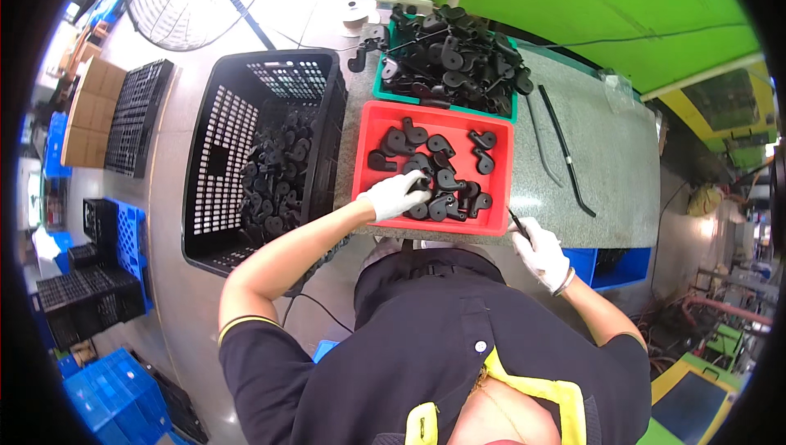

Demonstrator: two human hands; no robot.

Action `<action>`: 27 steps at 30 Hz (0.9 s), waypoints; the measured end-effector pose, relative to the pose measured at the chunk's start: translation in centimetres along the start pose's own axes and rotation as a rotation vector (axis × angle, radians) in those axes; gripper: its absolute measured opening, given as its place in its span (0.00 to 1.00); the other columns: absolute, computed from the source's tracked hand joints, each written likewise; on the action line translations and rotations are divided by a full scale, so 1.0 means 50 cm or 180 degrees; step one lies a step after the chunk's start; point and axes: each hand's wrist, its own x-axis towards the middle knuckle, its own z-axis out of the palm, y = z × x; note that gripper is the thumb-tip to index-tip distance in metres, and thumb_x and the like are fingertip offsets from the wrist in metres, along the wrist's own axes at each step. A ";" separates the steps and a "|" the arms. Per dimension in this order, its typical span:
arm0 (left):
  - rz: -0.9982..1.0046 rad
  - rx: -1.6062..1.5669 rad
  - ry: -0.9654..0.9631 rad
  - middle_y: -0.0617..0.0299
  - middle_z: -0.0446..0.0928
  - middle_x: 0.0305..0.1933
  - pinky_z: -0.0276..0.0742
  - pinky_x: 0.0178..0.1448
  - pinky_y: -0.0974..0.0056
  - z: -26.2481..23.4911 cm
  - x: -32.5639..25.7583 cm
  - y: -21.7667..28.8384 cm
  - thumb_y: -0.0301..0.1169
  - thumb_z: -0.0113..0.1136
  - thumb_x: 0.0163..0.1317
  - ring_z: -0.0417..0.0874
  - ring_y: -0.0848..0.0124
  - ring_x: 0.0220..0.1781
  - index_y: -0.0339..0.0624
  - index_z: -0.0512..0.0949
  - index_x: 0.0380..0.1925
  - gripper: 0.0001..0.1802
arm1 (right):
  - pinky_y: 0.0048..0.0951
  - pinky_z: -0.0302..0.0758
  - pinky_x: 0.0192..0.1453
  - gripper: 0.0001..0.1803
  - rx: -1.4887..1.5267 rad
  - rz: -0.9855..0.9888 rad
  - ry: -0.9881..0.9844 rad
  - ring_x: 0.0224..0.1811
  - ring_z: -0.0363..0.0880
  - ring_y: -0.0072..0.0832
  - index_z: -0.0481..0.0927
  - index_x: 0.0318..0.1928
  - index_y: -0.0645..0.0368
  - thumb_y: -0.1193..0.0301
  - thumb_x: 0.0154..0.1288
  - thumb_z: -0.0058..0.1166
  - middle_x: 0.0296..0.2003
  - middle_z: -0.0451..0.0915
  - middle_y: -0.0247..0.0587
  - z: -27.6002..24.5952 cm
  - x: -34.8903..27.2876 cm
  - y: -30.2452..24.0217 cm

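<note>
Where the gloved left hand (395, 194) reaches into the red tray (370, 127), its grip is curled down over one of the black plastic parts (442, 179) near the tray's front edge; the fingers hide the piece, so whether it is truly clamped or only touched is not clear. At the tray's front right corner the gloved right hand (540, 252) has its grip closed on a thin dark tool (517, 223), whose tip points toward that corner; the tool is too small to make out its kind. More of the black parts lie loose in the red tray, mostly toward its front and middle.

Just behind it stands a green tray (383, 85) heaped with the same black parts, some hanging over its rim. Both trays sit on a grey speckled bench (610, 158), where two long dark rods (565, 150) lie to the right of the trays. Left of the bench, lower down, a black perforated crate (214, 158) holds another pile of the parts. A blue bin (594, 266) shows partly under the bench's front edge, and the person's own torso covers the near edge of the bench. Bent by the lens at the left rim are blue crates (123, 240) and cardboard boxes (86, 109).
</note>
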 end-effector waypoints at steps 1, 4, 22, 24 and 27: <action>-0.0210 -0.0862 -0.0006 0.52 0.73 0.39 0.74 0.42 0.58 -0.004 0.002 0.023 0.43 0.53 0.64 0.78 0.63 0.36 0.47 0.67 0.51 0.19 | 0.42 0.74 0.41 0.15 -0.0216 -0.0634 0.0273 0.39 0.78 0.51 0.71 0.50 0.59 0.66 0.67 0.46 0.35 0.77 0.56 0.004 0.006 -0.009; -0.0410 -0.2517 0.0196 0.58 0.73 0.34 0.71 0.42 0.64 -0.019 -0.019 0.090 0.40 0.51 0.66 0.74 0.69 0.35 0.44 0.67 0.49 0.16 | 0.37 0.74 0.46 0.16 -0.0427 -0.1305 0.0370 0.41 0.78 0.43 0.71 0.52 0.62 0.67 0.66 0.49 0.38 0.77 0.53 0.025 0.077 -0.014; -0.0039 -0.3252 0.0143 0.57 0.74 0.48 0.73 0.53 0.63 0.015 -0.135 0.011 0.33 0.64 0.57 0.76 0.69 0.49 0.34 0.64 0.61 0.34 | 0.27 0.74 0.46 0.17 0.1080 -0.0538 -0.0043 0.39 0.78 0.24 0.77 0.46 0.61 0.66 0.57 0.57 0.36 0.80 0.42 0.203 0.187 -0.160; -0.0244 -0.4021 -0.0214 0.58 0.75 0.46 0.74 0.49 0.65 -0.002 -0.146 -0.002 0.31 0.62 0.58 0.76 0.71 0.45 0.34 0.64 0.62 0.32 | 0.27 0.74 0.46 0.17 0.1099 -0.0354 0.0017 0.39 0.78 0.23 0.77 0.46 0.61 0.66 0.57 0.57 0.36 0.80 0.41 0.210 0.187 -0.178; -0.0292 -0.5091 -0.0523 0.59 0.75 0.41 0.76 0.40 0.67 -0.012 -0.156 -0.023 0.30 0.58 0.62 0.77 0.73 0.35 0.35 0.62 0.63 0.30 | 0.26 0.73 0.48 0.17 0.1115 -0.0194 -0.0110 0.41 0.77 0.21 0.77 0.47 0.60 0.67 0.58 0.59 0.38 0.80 0.39 0.192 0.190 -0.220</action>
